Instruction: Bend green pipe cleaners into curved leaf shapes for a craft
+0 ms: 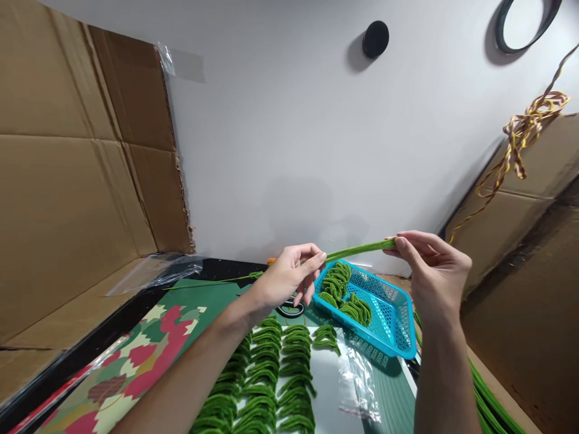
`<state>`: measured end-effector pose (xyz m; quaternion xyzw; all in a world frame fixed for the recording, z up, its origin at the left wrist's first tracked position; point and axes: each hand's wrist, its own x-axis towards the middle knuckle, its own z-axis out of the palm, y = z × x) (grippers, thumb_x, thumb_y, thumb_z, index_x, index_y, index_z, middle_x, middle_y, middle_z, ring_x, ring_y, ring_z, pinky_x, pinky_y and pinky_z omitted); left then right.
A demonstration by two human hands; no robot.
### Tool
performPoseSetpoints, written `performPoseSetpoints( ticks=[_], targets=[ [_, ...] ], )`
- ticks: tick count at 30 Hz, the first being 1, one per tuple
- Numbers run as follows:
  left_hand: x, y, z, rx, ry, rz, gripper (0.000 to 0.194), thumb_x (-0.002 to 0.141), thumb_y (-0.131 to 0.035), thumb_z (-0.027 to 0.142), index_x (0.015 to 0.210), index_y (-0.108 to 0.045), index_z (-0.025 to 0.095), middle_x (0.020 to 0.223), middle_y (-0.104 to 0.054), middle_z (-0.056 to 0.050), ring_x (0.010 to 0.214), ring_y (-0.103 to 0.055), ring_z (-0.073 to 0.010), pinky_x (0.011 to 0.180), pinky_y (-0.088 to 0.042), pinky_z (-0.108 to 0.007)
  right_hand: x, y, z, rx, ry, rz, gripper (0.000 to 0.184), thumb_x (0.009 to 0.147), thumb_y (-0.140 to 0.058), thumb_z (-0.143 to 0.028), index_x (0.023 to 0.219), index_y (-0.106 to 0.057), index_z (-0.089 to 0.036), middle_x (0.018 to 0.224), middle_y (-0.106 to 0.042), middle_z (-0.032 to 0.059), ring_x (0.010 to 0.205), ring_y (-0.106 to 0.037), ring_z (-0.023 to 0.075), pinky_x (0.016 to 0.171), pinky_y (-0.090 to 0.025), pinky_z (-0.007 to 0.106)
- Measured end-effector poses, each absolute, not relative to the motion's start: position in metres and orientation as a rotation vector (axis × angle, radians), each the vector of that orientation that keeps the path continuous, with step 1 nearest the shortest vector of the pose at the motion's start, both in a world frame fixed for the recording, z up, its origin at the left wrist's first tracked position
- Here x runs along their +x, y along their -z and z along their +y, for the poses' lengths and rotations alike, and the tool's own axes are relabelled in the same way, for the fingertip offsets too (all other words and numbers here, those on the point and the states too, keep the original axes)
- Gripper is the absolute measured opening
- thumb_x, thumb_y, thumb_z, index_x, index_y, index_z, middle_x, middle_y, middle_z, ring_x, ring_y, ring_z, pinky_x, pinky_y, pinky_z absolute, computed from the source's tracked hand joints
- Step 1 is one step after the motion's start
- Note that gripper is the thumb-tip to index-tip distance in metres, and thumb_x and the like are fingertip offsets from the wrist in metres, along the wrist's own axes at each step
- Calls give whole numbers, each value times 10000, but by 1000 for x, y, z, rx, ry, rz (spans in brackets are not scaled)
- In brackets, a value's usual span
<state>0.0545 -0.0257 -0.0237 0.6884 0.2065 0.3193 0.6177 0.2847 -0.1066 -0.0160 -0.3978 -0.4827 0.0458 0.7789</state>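
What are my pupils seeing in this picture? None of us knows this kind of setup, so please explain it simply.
There is no machine: a person wears a camera on the head, which looks forward and down. The person's bare left hand and right hand pinch a fuzzy green strip between them; whether it is one strand or several is hard to tell. Below, curved green pieces lie in columns on a white sheet. Beyond it sits a blue basket with more such pieces inside. A patterned sheet lies at the person's left.
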Motion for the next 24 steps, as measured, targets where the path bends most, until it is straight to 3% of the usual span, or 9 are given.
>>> performPoseSetpoints(
  ticks=[12, 17, 24],
  targets=[
    [50, 23, -19, 1663, -891, 584, 397, 970, -639, 533, 812, -521, 189, 636, -545, 54, 387, -576, -67, 304, -349, -141, 291, 22, -112, -1059, -134, -1293, 151, 762, -902, -302, 846, -835, -196, 691, -790, 30, 607, -762, 187, 567, -639, 274],
    [48, 19, -21, 1699, -926, 604, 357, 949, -685, 515, 872, -549, 194, 464, -504, 78, 322, -492, -70, 304, -354, -135, 292, 25, -112, -1058, -155, -1310, 130, 768, -901, -293, 835, -836, -203, 708, -801, 32, 621, -783, 202, 598, -662, 288],
    [45, 14, -23, 1655, -1091, 649, 365, 918, -724, 512, 856, -626, 166, 661, -625, 18, 360, -583, -76, 279, -371, -150, 290, 24, -111, -1043, -165, -1315, 99, 765, -896, -275, 812, -843, -205, 705, -804, 31, 616, -788, 204, 602, -674, 283]
  ],
)
